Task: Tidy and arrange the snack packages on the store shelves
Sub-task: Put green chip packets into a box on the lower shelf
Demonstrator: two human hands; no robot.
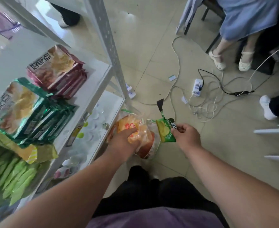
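My left hand (pixel 122 143) reaches down into a clear plastic bag (pixel 145 145) of orange snack packs (pixel 129 125) on the floor beside the shelf, fingers closed around one orange pack. My right hand (pixel 186 135) pinches a small green snack packet (pixel 165 130) just right of the bag. On the white shelf (pixel 92 89) at left stand a row of maroon packages (pixel 61 71), a row of dark green packages (pixel 30 109), and light green packets (pixel 12 176) nearer me.
A white metal upright (pixel 109 46) frames the shelf corner. Cables and a power strip (pixel 198 85) lie tangled on the tiled floor to the right. A seated person's feet (pixel 229 60) and another shoe (pixel 267 109) are at right. The lower shelf (pixel 109 104) holds small pale items.
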